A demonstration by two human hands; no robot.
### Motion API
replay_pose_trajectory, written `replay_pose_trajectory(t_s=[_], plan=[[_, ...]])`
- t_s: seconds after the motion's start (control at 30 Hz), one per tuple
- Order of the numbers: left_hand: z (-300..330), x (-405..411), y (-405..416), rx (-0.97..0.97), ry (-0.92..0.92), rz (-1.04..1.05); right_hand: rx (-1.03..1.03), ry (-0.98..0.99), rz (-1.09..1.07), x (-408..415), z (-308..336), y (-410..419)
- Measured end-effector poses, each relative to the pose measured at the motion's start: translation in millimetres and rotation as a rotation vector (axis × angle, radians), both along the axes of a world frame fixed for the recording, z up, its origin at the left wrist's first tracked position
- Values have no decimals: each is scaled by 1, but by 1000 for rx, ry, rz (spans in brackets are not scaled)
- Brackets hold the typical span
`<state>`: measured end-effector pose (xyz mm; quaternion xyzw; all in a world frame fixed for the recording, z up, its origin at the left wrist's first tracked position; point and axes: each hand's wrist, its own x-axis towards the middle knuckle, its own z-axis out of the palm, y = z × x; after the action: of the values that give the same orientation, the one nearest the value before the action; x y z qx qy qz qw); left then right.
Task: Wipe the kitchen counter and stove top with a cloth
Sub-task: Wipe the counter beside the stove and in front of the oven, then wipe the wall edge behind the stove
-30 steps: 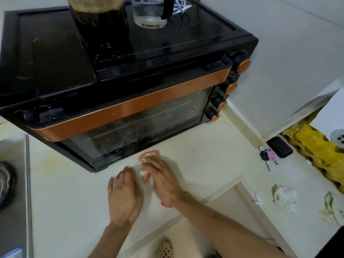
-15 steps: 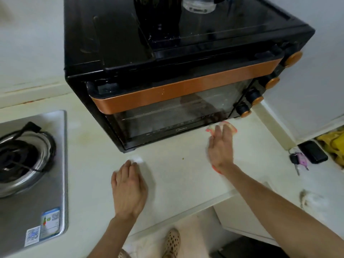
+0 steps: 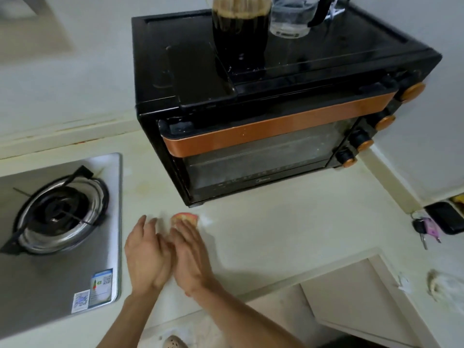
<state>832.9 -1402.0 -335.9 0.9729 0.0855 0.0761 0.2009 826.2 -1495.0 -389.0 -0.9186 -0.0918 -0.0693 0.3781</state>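
My right hand lies flat on the cream counter and presses down a small pink and white cloth, whose edge shows past the fingertips. My left hand rests flat on the counter right beside it, fingers apart, holding nothing. Both hands are in front of the black and copper toaster oven. The steel gas stove top with its burner lies to the left of my left hand.
A dark jar and a glass pitcher stand on the oven. Keys and a black phone lie at the right. Crumpled paper scraps sit on the lower right surface. The counter's front edge runs just below my wrists.
My right hand slid the cloth from the right, near the oven knobs, leftward until it is next to my left hand. The view shifted, showing more of the stove.
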Motion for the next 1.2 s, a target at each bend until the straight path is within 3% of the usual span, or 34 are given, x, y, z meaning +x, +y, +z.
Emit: replay_pose_trajectory(t_s=[0.1,0.17,0.33,0.5,0.57,0.7,0.87,1.03,1.2], plan=[[8,-4,34,16,-25,94,468,0,-137,5,19,-10],[11,-10,55,19,-28,151,544,11,-264,3,16,-23],[5,-23,86,-2,43,215,60,67,-341,-27,-14,-4],[-3,-27,102,-50,54,176,-179,163,-230,-28,-9,48],[0,-26,106,-49,20,136,-192,172,-98,-23,-3,72],[0,-24,123,-45,11,81,29,146,39,4,25,97],[4,-20,146,-115,98,22,-372,35,201,12,5,77],[8,-10,147,-81,94,-98,-539,-93,242,14,7,73],[2,10,143,-128,117,-168,-591,-8,5,53,6,83]])
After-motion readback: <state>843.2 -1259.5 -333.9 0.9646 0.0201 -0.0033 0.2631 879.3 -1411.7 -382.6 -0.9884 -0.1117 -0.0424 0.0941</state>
